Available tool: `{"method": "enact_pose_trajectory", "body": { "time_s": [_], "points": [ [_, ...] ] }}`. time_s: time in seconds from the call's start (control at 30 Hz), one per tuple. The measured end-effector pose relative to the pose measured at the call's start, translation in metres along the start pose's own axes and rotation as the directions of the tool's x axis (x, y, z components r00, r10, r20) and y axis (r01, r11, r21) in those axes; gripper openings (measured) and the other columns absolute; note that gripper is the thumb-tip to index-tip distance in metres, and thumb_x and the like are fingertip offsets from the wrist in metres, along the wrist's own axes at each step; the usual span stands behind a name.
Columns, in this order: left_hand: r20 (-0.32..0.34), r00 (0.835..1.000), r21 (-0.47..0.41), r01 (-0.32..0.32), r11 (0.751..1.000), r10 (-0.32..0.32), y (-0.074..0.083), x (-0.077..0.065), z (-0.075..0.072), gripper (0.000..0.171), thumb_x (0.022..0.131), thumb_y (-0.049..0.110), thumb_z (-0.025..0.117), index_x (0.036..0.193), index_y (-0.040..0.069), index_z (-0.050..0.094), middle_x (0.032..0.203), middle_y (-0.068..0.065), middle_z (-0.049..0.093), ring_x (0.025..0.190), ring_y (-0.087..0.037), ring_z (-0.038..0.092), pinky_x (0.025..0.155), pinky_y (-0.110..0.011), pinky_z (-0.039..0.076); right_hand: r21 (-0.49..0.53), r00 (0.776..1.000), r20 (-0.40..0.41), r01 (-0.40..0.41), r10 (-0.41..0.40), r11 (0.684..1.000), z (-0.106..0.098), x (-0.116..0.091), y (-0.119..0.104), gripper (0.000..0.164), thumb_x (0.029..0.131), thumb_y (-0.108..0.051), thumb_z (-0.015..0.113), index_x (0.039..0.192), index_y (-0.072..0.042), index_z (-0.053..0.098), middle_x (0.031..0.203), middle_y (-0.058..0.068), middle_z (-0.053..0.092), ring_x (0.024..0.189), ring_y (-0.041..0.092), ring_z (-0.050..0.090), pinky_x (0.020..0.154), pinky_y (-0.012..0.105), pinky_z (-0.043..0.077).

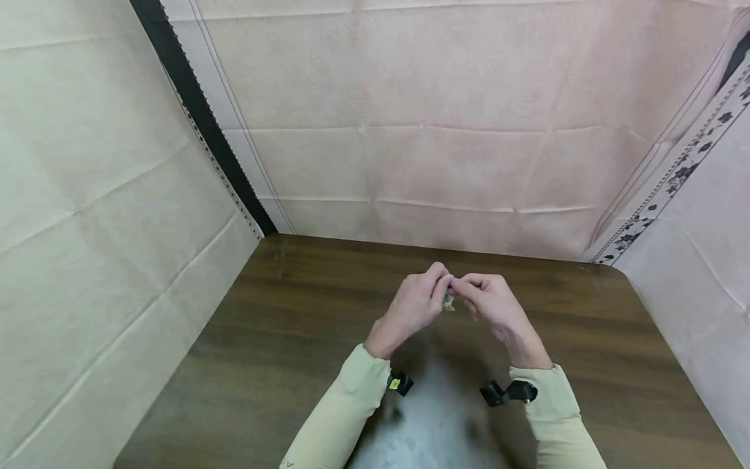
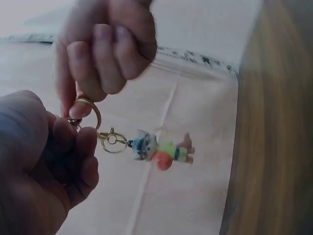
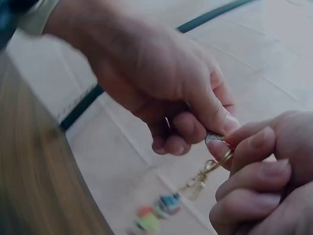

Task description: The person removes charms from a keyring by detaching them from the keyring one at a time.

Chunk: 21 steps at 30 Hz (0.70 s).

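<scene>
Both hands meet over the table, fingertips together at a keychain. My left hand [image 1: 413,303] pinches at the gold ring [image 2: 99,116], and my right hand [image 1: 495,306] pinches it from the other side. In the right wrist view a small silvery metal piece [image 3: 214,137] shows between the fingertips; its kind is partly hidden by them. From the ring hangs a gold clasp [image 2: 112,139]. Below that dangles a small figurine [image 2: 164,149] with a blue-grey head, a yellow-green body and a red ball-like part.
Under the hands lies a brown wood-grain table [image 1: 293,339]. Pale cloth walls [image 1: 439,130] rise along its back and sides, with a dark strip [image 1: 205,117] at the left corner. A black wrist camera [image 1: 508,393] is strapped at the right cuff, another [image 1: 401,383] at the left.
</scene>
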<state>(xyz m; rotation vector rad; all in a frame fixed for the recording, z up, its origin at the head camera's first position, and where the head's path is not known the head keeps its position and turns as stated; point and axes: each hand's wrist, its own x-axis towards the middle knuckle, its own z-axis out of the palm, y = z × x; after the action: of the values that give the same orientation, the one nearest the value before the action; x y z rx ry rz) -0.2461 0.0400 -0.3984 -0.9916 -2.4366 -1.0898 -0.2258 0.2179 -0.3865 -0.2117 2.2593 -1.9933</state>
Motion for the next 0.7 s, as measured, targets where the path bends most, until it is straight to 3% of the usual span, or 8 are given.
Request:
{"method": "enact_pose_trajectory", "body": {
  "time_s": [0.17, 0.37, 0.43, 0.5, 0.53, 0.57, 0.63, 0.7],
  "points": [
    [0.027, 0.997, 0.123, -0.069, 0.99, 0.067, 0.004, 0.002, 0.001, 0.011, 0.103, 0.02, 0.051, 0.104, 0.01, 0.054, 0.074, 0.001, 0.057, 0.055, -0.005, 0.046, 0.05, -0.01, 0.037, 0.308, 0.997, 0.003, -0.07, 0.072, 0.949, 0.001, -0.002, 0.003, 0.016, 0.096, -0.019, 0.064, 0.084, -0.01, 0.07, 0.054, -0.005, 0.051, 0.041, 0.007, 0.039, 0.042, 0.02, 0.033],
    [0.032, 0.999, 0.108, -0.009, 0.994, 0.006, 0.004, 0.006, 0.003, 0.02, 0.104, 0.022, 0.048, 0.101, 0.008, 0.062, 0.063, 0.002, 0.047, 0.046, -0.006, 0.037, 0.043, -0.014, 0.031, 0.348, 0.991, -0.133, 0.069, -0.023, 0.935, 0.011, -0.002, 0.006, 0.02, 0.096, -0.013, 0.063, 0.077, -0.014, 0.07, 0.054, -0.004, 0.052, 0.044, 0.009, 0.041, 0.044, 0.022, 0.039],
    [0.018, 0.999, 0.052, 0.036, 0.998, -0.037, 0.004, 0.008, 0.003, 0.024, 0.105, 0.024, 0.046, 0.097, 0.009, 0.063, 0.062, 0.002, 0.046, 0.047, -0.007, 0.038, 0.043, -0.016, 0.031, 0.348, 0.983, -0.166, 0.138, -0.084, 0.927, 0.014, -0.002, 0.007, 0.019, 0.096, -0.012, 0.062, 0.078, -0.012, 0.068, 0.056, -0.003, 0.053, 0.046, 0.009, 0.044, 0.045, 0.022, 0.042],
    [0.033, 0.993, -0.127, 0.119, 0.985, -0.115, 0.004, 0.011, 0.001, 0.026, 0.105, 0.025, 0.046, 0.093, 0.009, 0.063, 0.062, 0.003, 0.047, 0.048, -0.009, 0.042, 0.044, -0.017, 0.034, 0.355, 0.971, -0.174, 0.215, -0.162, 0.91, 0.016, -0.002, 0.008, 0.018, 0.097, -0.011, 0.061, 0.081, -0.008, 0.067, 0.058, -0.002, 0.055, 0.048, 0.01, 0.048, 0.046, 0.021, 0.045],
    [0.06, 0.985, -0.26, 0.173, 0.95, -0.163, 0.004, 0.012, -0.001, 0.027, 0.105, 0.025, 0.046, 0.091, 0.008, 0.062, 0.061, 0.002, 0.047, 0.049, -0.011, 0.043, 0.044, -0.018, 0.035, 0.358, 0.964, -0.165, 0.257, -0.21, 0.898, 0.017, -0.003, 0.009, 0.017, 0.098, -0.009, 0.059, 0.083, -0.006, 0.066, 0.059, -0.001, 0.056, 0.049, 0.011, 0.049, 0.046, 0.022, 0.045],
    [0.096, 0.973, -0.4, 0.232, 0.887, -0.211, 0.004, 0.013, -0.003, 0.028, 0.105, 0.025, 0.046, 0.09, 0.006, 0.061, 0.06, 0.001, 0.047, 0.049, -0.012, 0.044, 0.045, -0.02, 0.037, 0.352, 0.953, -0.153, 0.3, -0.262, 0.887, 0.017, -0.003, 0.01, 0.016, 0.098, -0.008, 0.057, 0.084, -0.004, 0.065, 0.062, 0.0, 0.058, 0.051, 0.011, 0.05, 0.047, 0.022, 0.046],
    [0.195, 0.937, -0.627, 0.347, 0.698, -0.29, 0.005, 0.016, -0.008, 0.028, 0.104, 0.024, 0.047, 0.088, 0.005, 0.06, 0.057, 0.001, 0.047, 0.049, -0.015, 0.046, 0.046, -0.022, 0.039, 0.323, 0.925, -0.131, 0.379, -0.355, 0.867, 0.018, -0.003, 0.012, 0.015, 0.099, -0.006, 0.055, 0.088, 0.0, 0.063, 0.066, 0.001, 0.061, 0.053, 0.013, 0.051, 0.047, 0.021, 0.047],
    [0.314, 0.89, -0.754, 0.445, 0.483, -0.331, 0.006, 0.018, -0.012, 0.028, 0.104, 0.023, 0.047, 0.086, 0.003, 0.058, 0.054, 0.001, 0.044, 0.048, -0.016, 0.042, 0.047, -0.023, 0.037, 0.279, 0.891, -0.113, 0.453, -0.439, 0.847, 0.018, -0.003, 0.015, 0.015, 0.1, -0.003, 0.053, 0.091, 0.005, 0.06, 0.068, 0.004, 0.061, 0.052, 0.017, 0.05, 0.047, 0.023, 0.047]
  ]
}}
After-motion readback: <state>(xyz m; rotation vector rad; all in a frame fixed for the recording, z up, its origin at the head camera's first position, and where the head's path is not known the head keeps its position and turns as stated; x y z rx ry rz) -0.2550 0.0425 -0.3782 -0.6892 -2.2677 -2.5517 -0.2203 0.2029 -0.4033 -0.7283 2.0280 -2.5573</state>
